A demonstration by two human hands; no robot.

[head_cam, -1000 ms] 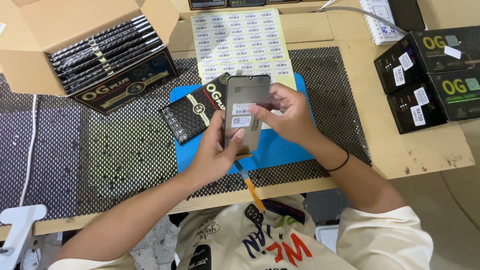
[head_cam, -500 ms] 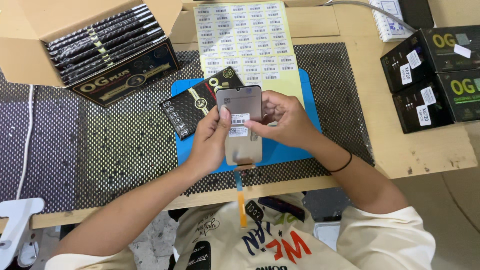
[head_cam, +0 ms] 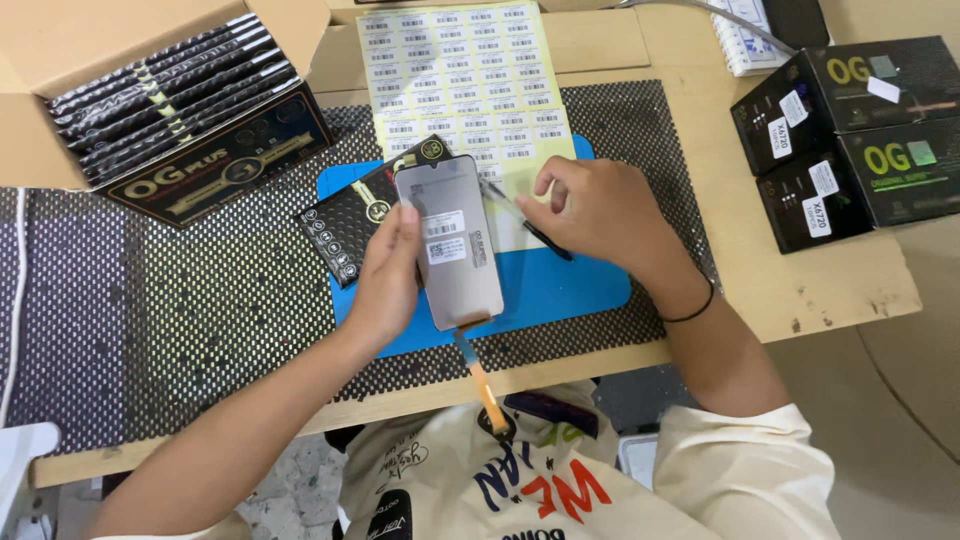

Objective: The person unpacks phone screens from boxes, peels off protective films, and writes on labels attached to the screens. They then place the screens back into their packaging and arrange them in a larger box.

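My left hand (head_cam: 385,275) grips the left edge of a grey phone display panel (head_cam: 455,250), back side up, with small white stickers on it and an orange flex cable (head_cam: 482,378) hanging from its lower end. My right hand (head_cam: 598,215) rests on the blue mat (head_cam: 560,285) to the panel's right, its fingers closed around a thin black tool (head_cam: 525,222) that points toward the panel. Under the panel lies a flat black package (head_cam: 350,225). A yellow sheet of small white labels (head_cam: 470,80) lies just beyond the hands.
An open cardboard box (head_cam: 60,60) of black packages stands at the back left. Black boxes (head_cam: 850,130) are stacked at the right. A dark mesh mat (head_cam: 150,330) covers the wooden table, whose front edge runs near my body.
My right hand has let go of the panel and moved right onto the mat, now holding a thin black tool. My left hand alone holds the panel.
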